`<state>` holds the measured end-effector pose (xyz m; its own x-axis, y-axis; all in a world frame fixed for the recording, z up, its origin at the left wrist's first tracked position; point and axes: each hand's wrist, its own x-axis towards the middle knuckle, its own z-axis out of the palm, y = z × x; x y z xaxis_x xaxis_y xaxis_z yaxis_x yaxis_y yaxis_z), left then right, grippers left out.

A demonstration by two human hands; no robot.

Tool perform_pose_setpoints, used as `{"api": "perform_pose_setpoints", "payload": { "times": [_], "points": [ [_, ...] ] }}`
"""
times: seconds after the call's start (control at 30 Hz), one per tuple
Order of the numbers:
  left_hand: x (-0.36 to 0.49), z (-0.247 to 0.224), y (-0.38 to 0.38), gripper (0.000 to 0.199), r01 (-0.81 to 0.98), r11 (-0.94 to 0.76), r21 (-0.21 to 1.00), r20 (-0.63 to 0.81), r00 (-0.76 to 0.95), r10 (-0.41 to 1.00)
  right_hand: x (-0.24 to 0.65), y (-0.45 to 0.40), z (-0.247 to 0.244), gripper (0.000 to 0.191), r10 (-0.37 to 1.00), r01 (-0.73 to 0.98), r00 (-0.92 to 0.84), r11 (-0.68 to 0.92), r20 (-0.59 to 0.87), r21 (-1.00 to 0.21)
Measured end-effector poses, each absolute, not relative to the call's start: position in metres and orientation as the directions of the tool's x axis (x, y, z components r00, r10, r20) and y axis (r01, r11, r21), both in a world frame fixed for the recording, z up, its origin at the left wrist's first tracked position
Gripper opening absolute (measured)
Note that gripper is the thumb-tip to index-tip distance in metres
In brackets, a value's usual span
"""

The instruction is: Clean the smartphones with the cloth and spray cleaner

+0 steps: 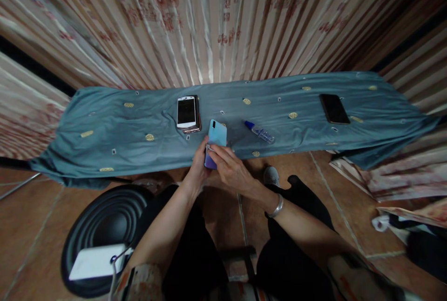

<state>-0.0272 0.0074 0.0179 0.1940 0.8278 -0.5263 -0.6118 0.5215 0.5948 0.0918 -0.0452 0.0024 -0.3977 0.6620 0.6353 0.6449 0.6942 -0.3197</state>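
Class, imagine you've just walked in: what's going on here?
A person's left hand holds a blue-to-purple phone at the near edge of a cloth-covered table, while the right hand touches its back. A stack of phones topped by a white one lies to the left; a clear blue-tipped bottle and a black phone lie to the right.

I count one blue-and-purple phone, one black phone and one stack of phones: one white phone on top and at least one more underneath, the exact number hidden. I also have one clear bottle, one bracelet, one white flat object and one visible shoe.
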Motion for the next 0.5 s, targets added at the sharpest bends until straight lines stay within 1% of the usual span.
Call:
{"api": "perform_pose_setpoints", "payload": {
  "times": [0.1,0.27,0.33,0.43,0.5],
  "points": [
    [-0.024,0.016,0.006,0.019,-0.659,0.497,0.565,-0.526,0.177,0.832,0.096,-0.04,0.001,0.046,0.688,0.655,-0.376,0.671,0.62,-0.348],
    [-0.02,0.018,0.005,0.024,-0.684,0.494,0.537,-0.535,0.176,0.826,0.097,-0.04,0.0,0.049,0.723,0.653,-0.382,0.652,0.576,-0.386],
    [-0.021,0.022,0.005,0.029,-0.661,0.523,0.538,-0.548,0.198,0.813,0.093,-0.043,0.002,0.05,0.712,0.653,-0.392,0.662,0.583,-0.369],
    [-0.024,0.028,0.007,0.042,-0.606,0.571,0.554,-0.565,0.23,0.792,0.087,-0.051,0.005,0.051,0.672,0.655,-0.404,0.686,0.621,-0.317],
    [-0.027,0.03,0.009,0.045,-0.588,0.575,0.569,-0.572,0.22,0.79,0.084,-0.054,0.007,0.053,0.655,0.65,-0.419,0.7,0.629,-0.296]
  ]
}}
